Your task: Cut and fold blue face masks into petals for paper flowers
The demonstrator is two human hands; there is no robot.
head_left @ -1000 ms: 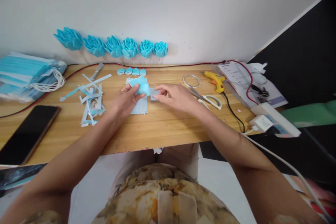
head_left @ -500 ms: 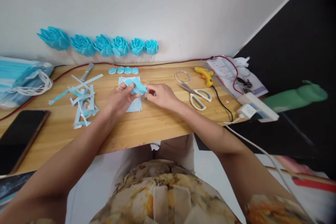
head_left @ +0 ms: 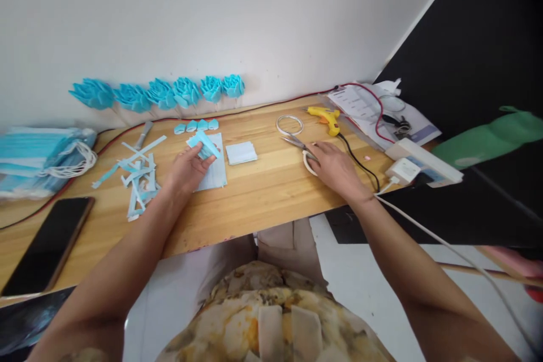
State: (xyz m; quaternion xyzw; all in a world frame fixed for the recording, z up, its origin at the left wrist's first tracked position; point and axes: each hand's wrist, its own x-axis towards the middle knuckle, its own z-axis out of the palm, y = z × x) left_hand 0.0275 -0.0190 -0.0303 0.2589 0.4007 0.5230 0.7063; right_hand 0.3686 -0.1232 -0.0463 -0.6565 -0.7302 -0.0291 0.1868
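Note:
My left hand [head_left: 190,167] pinches a folded piece of blue mask fabric [head_left: 206,144] between thumb and fingers. Under it lies a larger pale blue sheet [head_left: 217,172], with a small stack of white pieces [head_left: 241,153] to its right. My right hand [head_left: 335,167] is over the white-handled scissors [head_left: 292,139], its fingers closed around the handles; the blades point left and one handle loop is mostly covered. Several small folded blue petals [head_left: 197,125] stand in a row beyond the sheet.
Blue fabric flowers [head_left: 186,91] line the wall. Cut strips [head_left: 139,175], a phone [head_left: 46,246] and bagged masks [head_left: 38,153] are on the left. A wire coil [head_left: 289,117], yellow glue gun [head_left: 326,119], power strip [head_left: 424,161] and green bottle [head_left: 487,138] are towards the right.
My right hand has let go of the blue fabric and moved right onto the scissors. My left hand keeps the fabric. The white stack has come into sight as the view shifted.

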